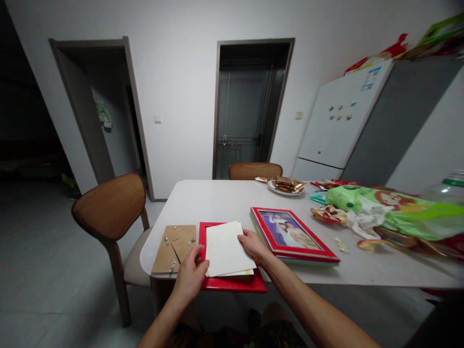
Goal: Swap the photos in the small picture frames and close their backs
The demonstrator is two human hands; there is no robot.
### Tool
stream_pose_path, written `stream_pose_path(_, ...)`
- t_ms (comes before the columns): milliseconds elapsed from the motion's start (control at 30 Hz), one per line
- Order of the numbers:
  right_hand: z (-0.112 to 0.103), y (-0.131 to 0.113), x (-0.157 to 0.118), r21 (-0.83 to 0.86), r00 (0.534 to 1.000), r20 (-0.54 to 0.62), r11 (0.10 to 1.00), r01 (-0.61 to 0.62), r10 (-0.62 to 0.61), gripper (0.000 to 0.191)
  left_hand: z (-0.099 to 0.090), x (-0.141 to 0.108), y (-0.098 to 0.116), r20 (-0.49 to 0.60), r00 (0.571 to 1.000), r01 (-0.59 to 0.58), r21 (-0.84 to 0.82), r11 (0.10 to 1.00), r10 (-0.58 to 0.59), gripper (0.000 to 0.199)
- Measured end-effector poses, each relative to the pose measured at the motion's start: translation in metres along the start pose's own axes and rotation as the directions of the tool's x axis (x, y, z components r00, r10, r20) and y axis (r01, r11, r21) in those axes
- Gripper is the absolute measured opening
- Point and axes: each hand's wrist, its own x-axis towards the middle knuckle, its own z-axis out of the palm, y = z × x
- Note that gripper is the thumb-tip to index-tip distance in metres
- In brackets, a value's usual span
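A red frame [234, 284] lies at the table's front edge, with white sheets [228, 249] stacked on it, slightly askew. My right hand [253, 246] pinches the sheets at their right edge. At their lower left corner is my left hand [193, 270], thumb and fingers curved with a gap between them; whether it grips a sheet is unclear. Left of the frame lies a brown backing board [184, 234] with small metal clips on it. A red-framed photo [290, 232] rests on other frames to the right.
Gold-wrapped packets [287, 184] sit on a white plate behind the photo. Farther right are a green package [409, 208], crumpled tissue [368, 217] and opened fruit [329, 213]. Wooden chairs stand at the left [112, 205] and far side [255, 170].
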Motion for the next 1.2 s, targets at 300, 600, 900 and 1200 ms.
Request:
stream_pose_path(300, 0.005, 0.008, 0.011, -0.166, 0.997, -0.031, 0.984, 0.067, -0.074, 0.043, 0.003, -0.007, 0.003, 0.114, 0.984, -0.169, 0.328, 0.929, 0.139, 0.039)
stream_pose_path(600, -0.002, 0.002, 0.006, -0.706, 0.969, -0.062, 0.697, 0.126, -0.238, 0.031, -0.004, -0.009, -0.009, 0.132, 0.962, -0.272, 0.362, 0.892, 0.240, 0.040)
stream_pose_path(900, -0.001, 0.004, -0.006, -0.910, 0.945, -0.034, 0.401, 0.105, -0.326, 0.037, -0.069, -0.004, -0.054, 0.046, 0.993, -0.107, 0.744, 0.659, 0.109, 0.057)
stream_pose_path(1200, 0.077, -0.008, -0.048, -0.718, 0.760, 0.433, 0.324, 0.616, -0.485, 0.041, -0.079, -0.001, -0.083, 0.054, 0.965, -0.200, 0.784, 0.587, 0.256, 0.049)
